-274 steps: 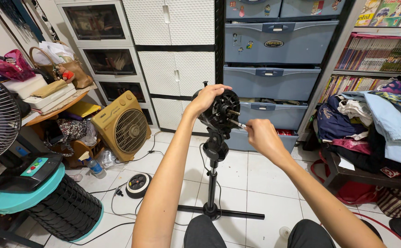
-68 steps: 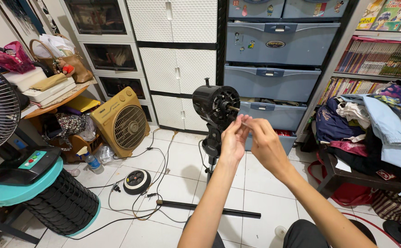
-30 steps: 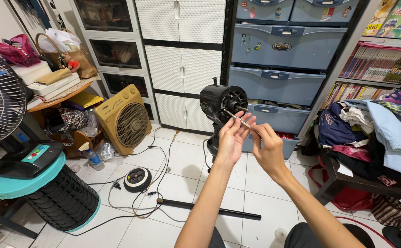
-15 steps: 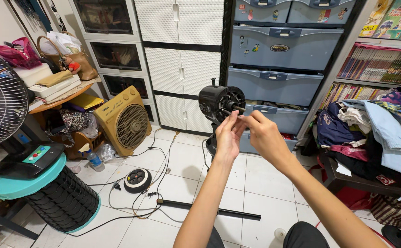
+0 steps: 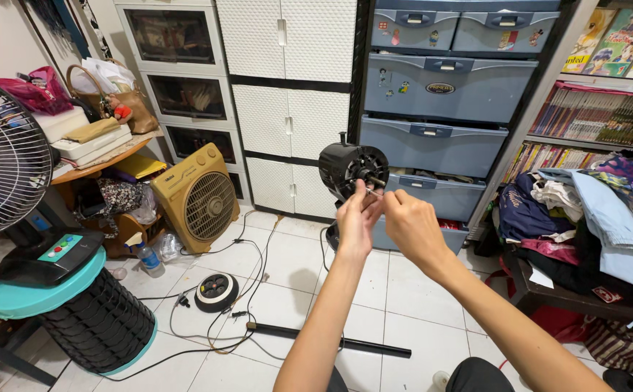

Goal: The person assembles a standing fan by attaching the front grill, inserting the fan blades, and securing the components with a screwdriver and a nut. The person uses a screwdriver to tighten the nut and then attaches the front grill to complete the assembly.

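Head view: both hands (image 5: 385, 218) level a thin screwdriver (image 5: 373, 192) at the fan motor (image 5: 349, 168).

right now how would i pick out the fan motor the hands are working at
Start at the grey-blue drawer unit on the back wall. In front of it, on a thin black stand, sits the fan motor: round, black, with no cage or blades, unlike the yellow box fan.

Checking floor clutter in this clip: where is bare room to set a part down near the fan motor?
Bare white tile lies between the black pole and the blue drawers. Left is crowded: cords, round black disc, yellow box fan. Right, the clothes pile fills the bench.
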